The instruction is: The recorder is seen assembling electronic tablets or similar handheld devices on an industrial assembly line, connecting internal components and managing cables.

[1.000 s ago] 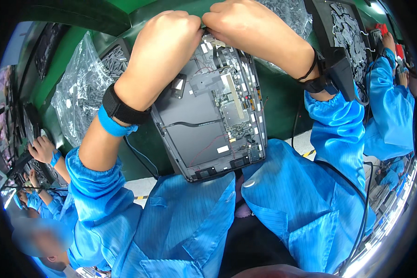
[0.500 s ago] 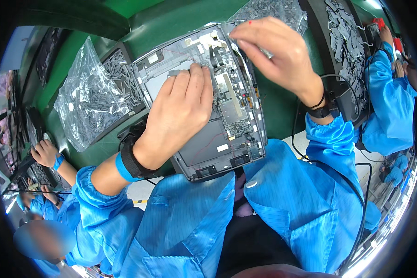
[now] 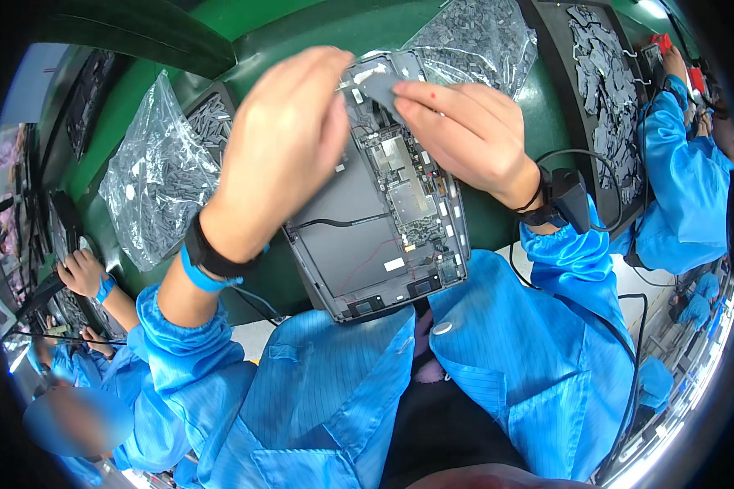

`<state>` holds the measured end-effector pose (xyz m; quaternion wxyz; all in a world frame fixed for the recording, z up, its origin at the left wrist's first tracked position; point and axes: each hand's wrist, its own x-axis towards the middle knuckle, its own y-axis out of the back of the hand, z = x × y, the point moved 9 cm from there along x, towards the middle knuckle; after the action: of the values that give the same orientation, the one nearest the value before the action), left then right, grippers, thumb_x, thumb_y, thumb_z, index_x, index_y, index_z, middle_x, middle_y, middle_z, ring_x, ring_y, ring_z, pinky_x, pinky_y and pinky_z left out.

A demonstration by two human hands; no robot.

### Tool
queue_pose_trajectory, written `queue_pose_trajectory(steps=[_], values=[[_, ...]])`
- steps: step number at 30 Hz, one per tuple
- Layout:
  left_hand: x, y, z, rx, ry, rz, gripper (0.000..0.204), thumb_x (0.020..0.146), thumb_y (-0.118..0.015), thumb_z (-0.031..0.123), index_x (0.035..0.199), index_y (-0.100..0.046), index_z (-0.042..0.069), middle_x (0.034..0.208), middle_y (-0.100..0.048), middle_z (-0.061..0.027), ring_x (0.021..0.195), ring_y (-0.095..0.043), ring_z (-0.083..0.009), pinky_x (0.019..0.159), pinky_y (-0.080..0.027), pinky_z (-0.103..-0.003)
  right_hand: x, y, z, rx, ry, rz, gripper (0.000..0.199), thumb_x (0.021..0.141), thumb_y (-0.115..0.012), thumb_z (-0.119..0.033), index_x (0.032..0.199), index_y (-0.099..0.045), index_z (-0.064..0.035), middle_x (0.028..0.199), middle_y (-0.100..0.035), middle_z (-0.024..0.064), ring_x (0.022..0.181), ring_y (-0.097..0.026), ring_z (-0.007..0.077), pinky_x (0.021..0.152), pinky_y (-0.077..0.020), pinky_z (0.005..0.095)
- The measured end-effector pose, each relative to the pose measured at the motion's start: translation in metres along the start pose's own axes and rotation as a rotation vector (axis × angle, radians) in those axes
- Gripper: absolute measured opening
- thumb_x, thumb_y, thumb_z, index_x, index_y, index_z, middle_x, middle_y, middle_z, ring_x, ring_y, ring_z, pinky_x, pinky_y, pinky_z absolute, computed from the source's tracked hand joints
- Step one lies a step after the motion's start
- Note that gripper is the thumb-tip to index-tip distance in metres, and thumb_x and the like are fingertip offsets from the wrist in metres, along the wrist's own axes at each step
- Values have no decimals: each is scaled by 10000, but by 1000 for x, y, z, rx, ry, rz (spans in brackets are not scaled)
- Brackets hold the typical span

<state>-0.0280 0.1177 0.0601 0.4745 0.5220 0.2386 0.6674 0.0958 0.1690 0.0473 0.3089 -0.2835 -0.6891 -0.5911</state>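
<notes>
An opened tablet-like device (image 3: 347, 257) lies before me, its circuit board (image 3: 412, 196) and flat dark inner panels exposed. Between the thumb and fingers of my right hand (image 3: 469, 134) is a small flat grey piece (image 3: 378, 90), above the device's far end. My left hand (image 3: 281, 126) hangs over the far left part of the device. Its fingers are bunched toward the far edge and smeared by motion, so whether they hold anything is unclear. Bands circle both wrists, and a black cable (image 3: 342, 222) crosses the device near the left wrist.
Left of the device, a clear plastic bag (image 3: 151, 179) of small dark pieces rests on a tray (image 3: 212, 94). Another such bag (image 3: 477, 45) lies beyond it. A black tray (image 3: 603, 106) of grey parts stands right on the green table (image 3: 302, 37). Co-workers sit at both sides.
My left hand has lifted off the panel and moved up toward the device's far edge. My right hand has come down and left, and a grey piece now shows in its fingers.
</notes>
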Motion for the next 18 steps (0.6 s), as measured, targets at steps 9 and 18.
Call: queue_pose_trajectory(steps=[9,18], values=[[20,-36,-37,18,107,-176,142,822,-602,49,906,-695,-16,822,-671,-212,780,-650,-388,704,-526,-463,11,-31,0,-236,-45,-155,156,695,-704,-99,849,-688,-85,969,-715,-7,608,-585,113,520,-428,259],[21,-37,-41,-16,109,-187,112,812,-625,72,862,-707,14,821,-678,-184,787,-655,-369,687,-527,-445,10,-44,-2,-386,-102,-414,219,714,-651,-139,923,-699,-90,1058,-723,23,573,-581,90,534,-420,254]])
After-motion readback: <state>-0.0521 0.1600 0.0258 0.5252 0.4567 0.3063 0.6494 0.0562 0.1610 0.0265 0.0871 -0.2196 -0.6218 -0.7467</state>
